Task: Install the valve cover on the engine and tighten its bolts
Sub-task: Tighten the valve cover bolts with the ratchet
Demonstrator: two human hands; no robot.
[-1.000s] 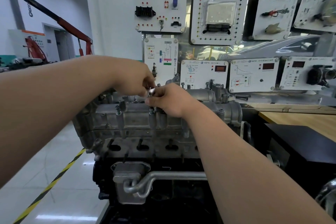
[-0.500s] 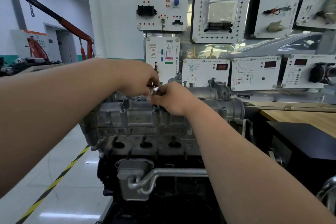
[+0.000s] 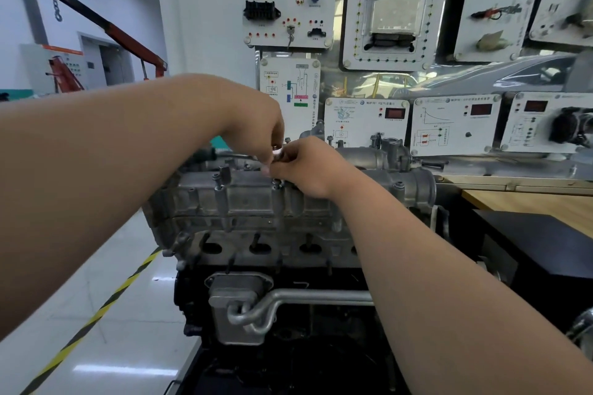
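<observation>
The grey aluminium valve cover lies on top of the engine in the middle of the view. My left hand and my right hand meet above the cover's near edge. Together they pinch a small shiny metal piece, a socket or bolt head, just above a bolt hole. A dark-handled tool shaft runs left from under my left hand. A bolt stands raised to the left on the cover.
White training panels fill the wall behind the engine. A wooden bench with a black box stands at the right. A red engine crane is at the far left. Yellow-black floor tape runs beside the engine.
Both hands stay together over the same bolt spot; the fingers have shifted slightly on the shiny piece. The camera has moved a little closer and lower.
</observation>
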